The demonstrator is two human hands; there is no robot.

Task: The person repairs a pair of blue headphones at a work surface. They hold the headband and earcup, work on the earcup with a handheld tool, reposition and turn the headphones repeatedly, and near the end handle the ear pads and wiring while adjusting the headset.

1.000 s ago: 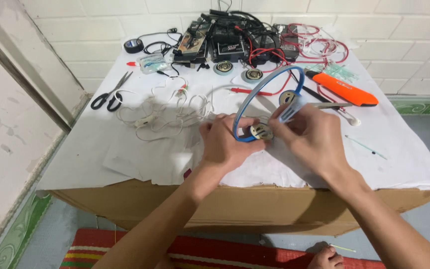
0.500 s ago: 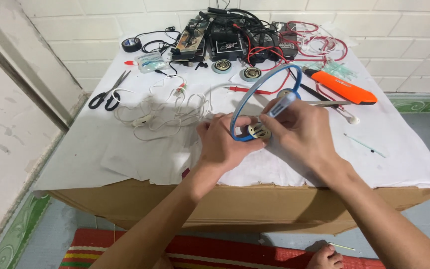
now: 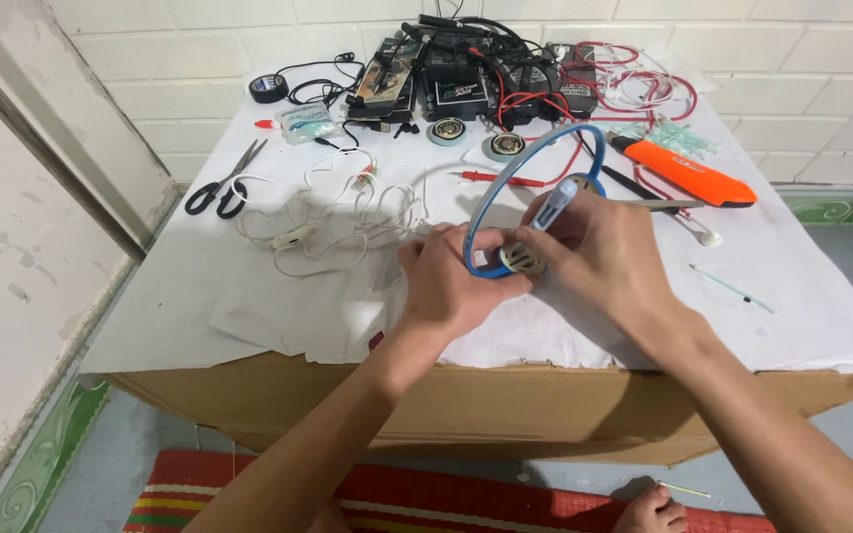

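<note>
We see our left hand (image 3: pixel 451 286) and right hand (image 3: pixel 609 247) holding a blue ring (image 3: pixel 505 188) with a small round part (image 3: pixel 522 259) over a white table (image 3: pixel 199 296). Scissors (image 3: pixel 224 188) lie nearby.

A small clear plastic packet (image 3: pixel 305 122) with pale blue-green contents lies at the table's far left, near a roll of black tape (image 3: pixel 269 88) — a second clear packet (image 3: pixel 665 137) sits far right, behind an orange tool (image 3: pixel 685 172).

White tiled wall (image 3: pixel 821 89), paper-covered cardboard table (image 3: pixel 505 405) — striped red mat (image 3: pixel 466 508), grey floor (image 3: pixel 130 464)
</note>
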